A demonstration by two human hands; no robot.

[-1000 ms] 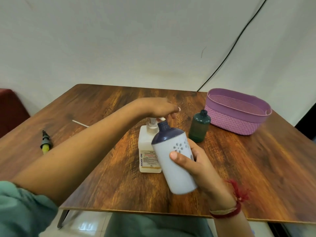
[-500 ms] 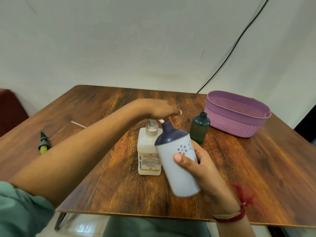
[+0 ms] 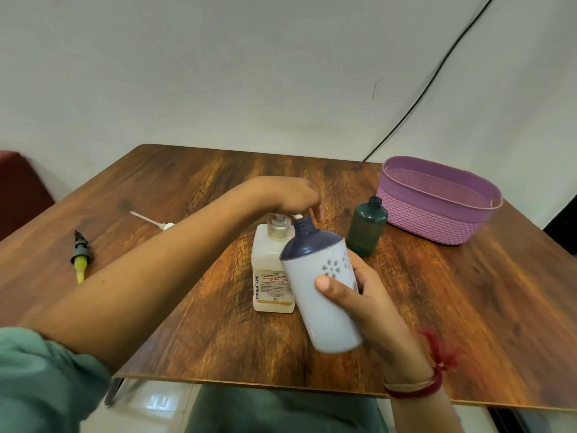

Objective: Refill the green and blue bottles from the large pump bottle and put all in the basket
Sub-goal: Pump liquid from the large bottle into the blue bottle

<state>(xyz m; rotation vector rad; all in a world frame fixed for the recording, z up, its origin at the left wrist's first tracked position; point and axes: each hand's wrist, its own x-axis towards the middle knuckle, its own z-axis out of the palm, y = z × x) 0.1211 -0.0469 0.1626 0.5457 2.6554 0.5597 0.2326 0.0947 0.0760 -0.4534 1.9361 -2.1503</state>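
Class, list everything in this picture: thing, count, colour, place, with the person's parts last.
table: one, brown wood, underneath
pump bottle: one, cream, table centre
blue bottle: one, pale with dark blue top, tilted at the pump spout
green bottle: one, dark green, beside basket
basket: one, purple, far right
nozzle cap: one, black and yellow, far left
pump tube: one, white, left of centre
cable: one, black, on wall
left hand: one, on pump head
right hand: one, grips blue bottle
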